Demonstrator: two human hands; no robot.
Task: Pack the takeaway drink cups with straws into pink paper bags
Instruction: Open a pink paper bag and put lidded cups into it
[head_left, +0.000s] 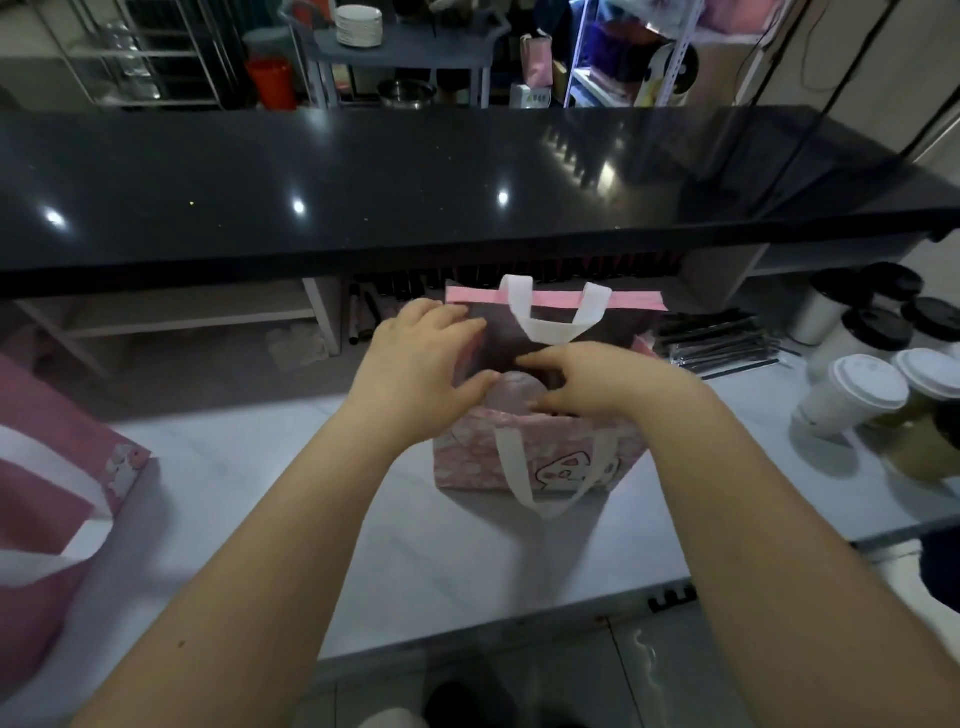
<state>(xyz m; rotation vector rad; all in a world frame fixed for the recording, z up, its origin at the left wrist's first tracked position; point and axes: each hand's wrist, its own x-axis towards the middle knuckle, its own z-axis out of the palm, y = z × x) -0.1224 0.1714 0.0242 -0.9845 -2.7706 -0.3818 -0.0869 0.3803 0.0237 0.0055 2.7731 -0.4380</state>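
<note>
At far left we see a second pink bag (47, 467) lying at the edge of the white worktop (311, 493), its white handle loose. Next, the left hand (415, 374) reaches forward, fingers spread over the left rim of the upright pink paper bag (540, 457), thumb pointing in toward the opening. Inside the bag we make out the pale domed lid of one cup (514, 389); whether it carries a straw we cannot tell. The right hand (597, 384) lies across the bag's mouth, fingers extended and close together, fingertips touching the cup's lid. Further right, a bundle of wrapped straws (722, 343) lies on the worktop, and beyond it stands a cluster of lidded takeaway cups (862, 389), some white-lidded, some black-lidded.
</note>
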